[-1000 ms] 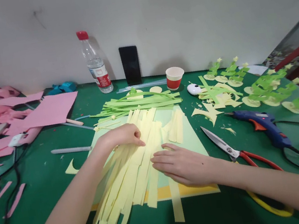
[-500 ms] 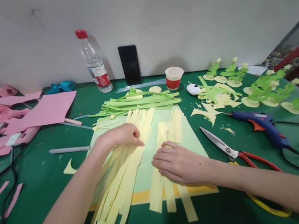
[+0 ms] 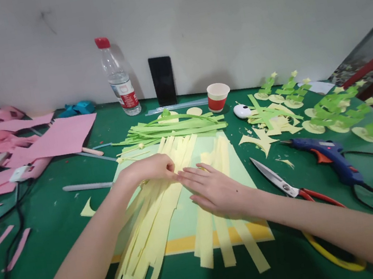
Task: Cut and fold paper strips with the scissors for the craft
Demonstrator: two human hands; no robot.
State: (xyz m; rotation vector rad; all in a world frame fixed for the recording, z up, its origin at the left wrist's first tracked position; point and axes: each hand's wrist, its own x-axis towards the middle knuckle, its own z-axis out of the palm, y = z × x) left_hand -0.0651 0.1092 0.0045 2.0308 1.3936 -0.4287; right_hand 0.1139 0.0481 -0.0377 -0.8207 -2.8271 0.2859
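Pressing down on the big bunch of yellow paper strips in the middle of the frame, my left hand had its fingers curled together, pinching the top of that fan against the pale green sheet underneath. My right hand lay flat just beside it, fingers stretched out and slightly apart, fingertips touching the left hand's, palm resting on a smaller group of yellow strips that ran down past the sheet's lower edge onto the green table.

Above my hands sat a pile of green strips. Scissors with red and yellow handles lay right of the sheet, blades apart, and the blue glue gun was further right with its black cord trailing off. Along the wall in the upper middle stood a water bottle, a black phone and a red paper cup. Pink paper covered the upper left, and little green paper trees filled the upper right.
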